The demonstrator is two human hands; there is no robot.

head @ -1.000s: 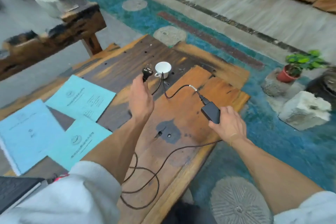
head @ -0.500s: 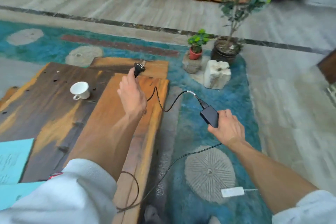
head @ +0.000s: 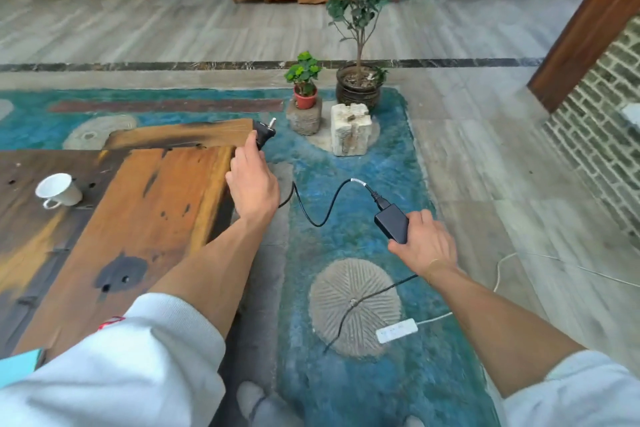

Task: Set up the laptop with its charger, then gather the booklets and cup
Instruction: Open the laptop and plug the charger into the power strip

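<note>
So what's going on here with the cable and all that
A person is holding a laptop charger off the table's edge: the left hand grips the wall plug, prongs up, and the right hand holds the black power brick. A white power strip lies on the floor below. The cup sits untouched on the wooden table.

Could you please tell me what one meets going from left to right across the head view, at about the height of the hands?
white cup → left hand holding the plug → charger brick → right hand
</note>
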